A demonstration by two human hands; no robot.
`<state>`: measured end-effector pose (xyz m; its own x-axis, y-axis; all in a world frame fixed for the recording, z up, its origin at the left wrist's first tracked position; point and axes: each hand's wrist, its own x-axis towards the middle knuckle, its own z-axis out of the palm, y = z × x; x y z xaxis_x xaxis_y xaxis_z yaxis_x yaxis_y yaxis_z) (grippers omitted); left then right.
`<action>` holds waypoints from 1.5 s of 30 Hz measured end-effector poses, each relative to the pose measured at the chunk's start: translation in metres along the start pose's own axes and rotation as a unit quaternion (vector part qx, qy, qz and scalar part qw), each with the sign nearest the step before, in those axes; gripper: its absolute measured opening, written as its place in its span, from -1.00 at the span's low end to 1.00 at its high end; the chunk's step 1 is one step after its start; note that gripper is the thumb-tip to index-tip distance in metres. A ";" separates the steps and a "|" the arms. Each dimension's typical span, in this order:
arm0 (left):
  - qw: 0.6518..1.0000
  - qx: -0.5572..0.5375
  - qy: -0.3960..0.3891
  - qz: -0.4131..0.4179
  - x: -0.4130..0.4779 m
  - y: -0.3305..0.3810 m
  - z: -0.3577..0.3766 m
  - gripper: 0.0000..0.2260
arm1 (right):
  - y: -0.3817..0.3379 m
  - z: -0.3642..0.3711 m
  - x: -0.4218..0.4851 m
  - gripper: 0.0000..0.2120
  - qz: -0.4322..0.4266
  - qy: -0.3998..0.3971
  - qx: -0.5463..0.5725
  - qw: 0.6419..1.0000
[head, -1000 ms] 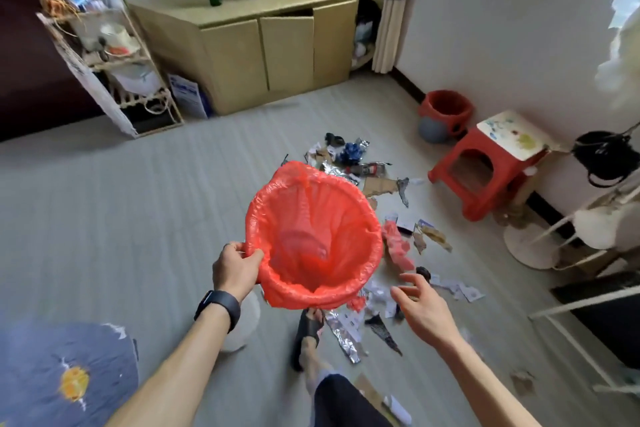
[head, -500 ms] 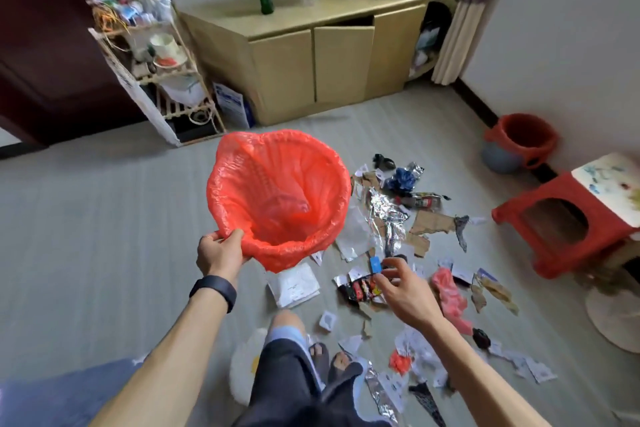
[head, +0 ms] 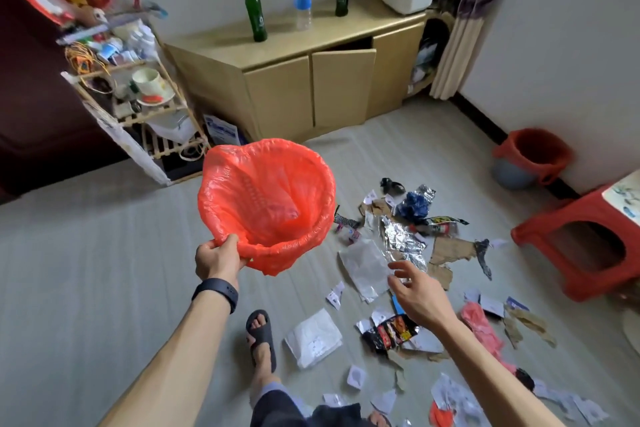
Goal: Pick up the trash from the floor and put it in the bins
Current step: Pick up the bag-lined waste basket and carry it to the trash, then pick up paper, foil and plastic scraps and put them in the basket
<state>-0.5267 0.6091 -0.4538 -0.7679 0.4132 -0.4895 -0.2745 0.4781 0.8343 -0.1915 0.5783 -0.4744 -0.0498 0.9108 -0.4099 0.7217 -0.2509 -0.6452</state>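
Trash (head: 403,246) is lying scattered across the floor (head: 86,270): foil, torn cardboard, paper scraps and wrappers, none of it visibly gathered yet. A bin (head: 266,204) lined with a red bag is looking almost empty, so nearly all the work is remaining. The left hand (head: 218,258) is gripping the bin's rim, fingers clamped on it; the right hand (head: 415,295) is hovering over the litter, fingers apart and empty.
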 end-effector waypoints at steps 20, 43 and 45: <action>0.976 0.204 -0.043 -0.070 0.297 0.066 0.051 -0.77 | -0.164 0.139 0.169 -0.78 0.172 0.002 0.022 0.985; 0.992 0.052 -0.030 -0.113 0.469 -0.326 0.330 -0.82 | 0.187 0.450 0.487 -0.63 0.191 -0.105 -0.102 0.971; 0.991 0.040 -0.033 -0.124 0.478 -0.350 0.330 -0.82 | 0.216 0.489 0.491 -0.59 0.192 -0.127 -0.118 0.966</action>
<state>-0.6065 0.8949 -1.0631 -0.6424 0.3244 -0.6944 -0.4005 0.6304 0.6650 -0.3979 0.8111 -1.1305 0.1077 0.6482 -0.7538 0.8562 -0.4458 -0.2611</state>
